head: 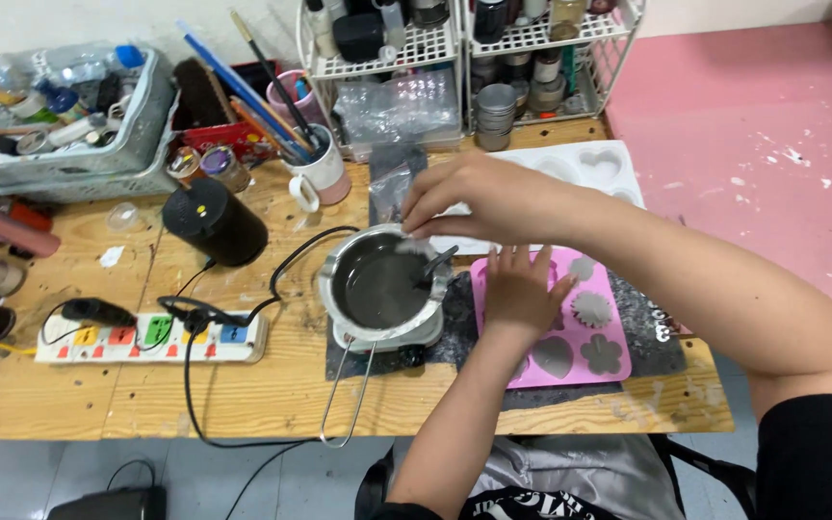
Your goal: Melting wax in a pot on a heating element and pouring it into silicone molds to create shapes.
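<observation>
A metal pot (337,274) with a long wire handle sits on a small white hot plate (387,339) and holds dark grey liquid (377,287). A spoon (438,260) leans inside it. My right hand (493,197) reaches across from the right, its fingertips pinched together just above the pot's far rim; I cannot make out anything between them. My left hand (522,289) lies flat, fingers apart, on a pink silicone mould (613,323) with flower and heart cavities, some filled grey. A small clear plastic bag (392,173) stands behind the pot.
A white heart mould (601,162) lies behind the pink one, on a black mat (652,347). To the left are a power strip (146,337) with cables, a black cylinder (216,223) and a mug of brushes (325,173). Wire racks (455,43) and a grey basket (79,144) line the back.
</observation>
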